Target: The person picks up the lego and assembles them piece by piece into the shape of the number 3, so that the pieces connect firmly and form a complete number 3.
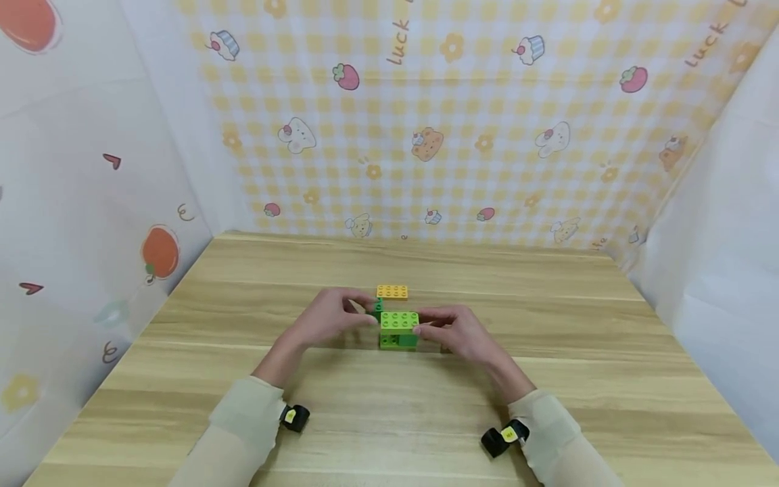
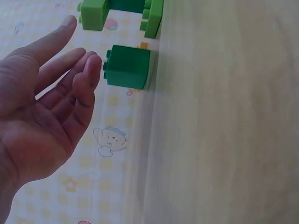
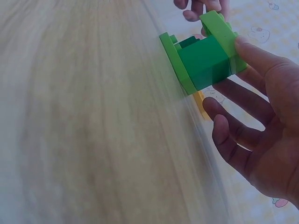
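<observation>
A small stack of toy building bricks stands at the table's middle: a light green brick [image 1: 399, 318] on top, a dark green brick [image 3: 205, 63] under its right end, and a light green plate [image 1: 389, 344] at the bottom. My right hand [image 1: 459, 331] pinches the top brick's right end, thumb in front and fingers behind. My left hand [image 1: 331, 316] hovers at the stack's left side, its fingers loosely bent and empty. A separate dark green brick [image 2: 127, 66] stands just behind the stack on the left, close to those fingertips.
A yellow brick [image 1: 392, 291] lies flat behind the green ones. The wooden table [image 1: 389, 419] ends at a checked cloth backdrop [image 1: 389, 189], with pale cloth walls at left and right. Each wrist wears a small black camera.
</observation>
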{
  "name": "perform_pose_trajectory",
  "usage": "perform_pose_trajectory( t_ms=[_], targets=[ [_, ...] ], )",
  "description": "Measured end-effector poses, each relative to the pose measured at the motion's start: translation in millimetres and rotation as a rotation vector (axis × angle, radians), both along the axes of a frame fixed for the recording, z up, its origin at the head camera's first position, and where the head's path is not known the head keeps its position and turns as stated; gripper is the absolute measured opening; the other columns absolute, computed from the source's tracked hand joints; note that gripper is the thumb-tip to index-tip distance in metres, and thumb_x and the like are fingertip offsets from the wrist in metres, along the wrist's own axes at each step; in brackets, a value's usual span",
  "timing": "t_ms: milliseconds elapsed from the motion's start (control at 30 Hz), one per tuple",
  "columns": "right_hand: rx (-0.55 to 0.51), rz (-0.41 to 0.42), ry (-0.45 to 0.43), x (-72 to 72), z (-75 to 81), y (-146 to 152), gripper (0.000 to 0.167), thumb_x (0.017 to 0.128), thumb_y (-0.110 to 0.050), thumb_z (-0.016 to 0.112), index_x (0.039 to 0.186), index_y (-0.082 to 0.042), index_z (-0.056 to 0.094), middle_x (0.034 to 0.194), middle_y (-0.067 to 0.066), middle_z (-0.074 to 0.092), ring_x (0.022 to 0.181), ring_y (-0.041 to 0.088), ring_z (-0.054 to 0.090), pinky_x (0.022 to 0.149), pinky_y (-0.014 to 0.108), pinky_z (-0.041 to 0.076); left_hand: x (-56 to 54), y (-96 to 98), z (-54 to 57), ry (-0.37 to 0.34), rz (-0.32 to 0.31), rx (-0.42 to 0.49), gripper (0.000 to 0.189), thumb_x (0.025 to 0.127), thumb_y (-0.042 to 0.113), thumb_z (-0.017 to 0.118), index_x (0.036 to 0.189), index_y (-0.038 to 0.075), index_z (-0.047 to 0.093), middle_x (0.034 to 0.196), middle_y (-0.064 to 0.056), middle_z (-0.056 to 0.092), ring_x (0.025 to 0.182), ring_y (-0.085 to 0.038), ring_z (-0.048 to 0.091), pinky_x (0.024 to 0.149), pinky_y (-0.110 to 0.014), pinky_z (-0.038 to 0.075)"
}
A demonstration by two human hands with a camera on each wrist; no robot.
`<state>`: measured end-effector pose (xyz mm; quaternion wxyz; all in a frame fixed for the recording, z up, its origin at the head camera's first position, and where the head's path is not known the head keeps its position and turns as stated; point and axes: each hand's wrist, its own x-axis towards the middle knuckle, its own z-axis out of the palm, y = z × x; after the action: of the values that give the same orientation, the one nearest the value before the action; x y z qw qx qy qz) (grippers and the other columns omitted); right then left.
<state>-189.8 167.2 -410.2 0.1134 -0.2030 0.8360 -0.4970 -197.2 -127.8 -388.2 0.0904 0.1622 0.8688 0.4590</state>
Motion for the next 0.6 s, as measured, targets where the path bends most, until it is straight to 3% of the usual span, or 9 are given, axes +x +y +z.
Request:
perform_pose_trajectory(
  t_ms=[367, 600],
  targets=[
    [0.005, -0.008, -0.013, 0.5, -0.9, -0.3, 0.045, 0.098, -0.032, 0.077, 0.136, -0.01, 0.072, 0.117, 0.011, 0.079, 0.087, 0.018, 0.065, 0.057, 0.026, 0.052, -5.1, -6.6, -0.7, -0.015, 0.107, 0.02, 0.035, 0.094, 0.021, 0.081, 0.128, 0.013, 0.077, 0.121, -0.008, 0.073, 0.094, -0.02, 0.067, 0.069, -0.032, 0.054],
    [0.01, -0.011, -0.003, 0.3, -1.0, -0.2, 0.045, 0.098, -0.032, 0.077, 0.137, -0.01, 0.072, 0.119, 0.011, 0.079, 0.093, 0.018, 0.067, 0.06, 0.027, 0.054, -7.0, -5.7, -1.8, -0.011, 0.131, 0.005, 0.038, 0.094, 0.021, 0.081, 0.13, 0.01, 0.075, 0.128, -0.012, 0.072, 0.1, -0.024, 0.067, 0.07, -0.031, 0.055]
  ],
)
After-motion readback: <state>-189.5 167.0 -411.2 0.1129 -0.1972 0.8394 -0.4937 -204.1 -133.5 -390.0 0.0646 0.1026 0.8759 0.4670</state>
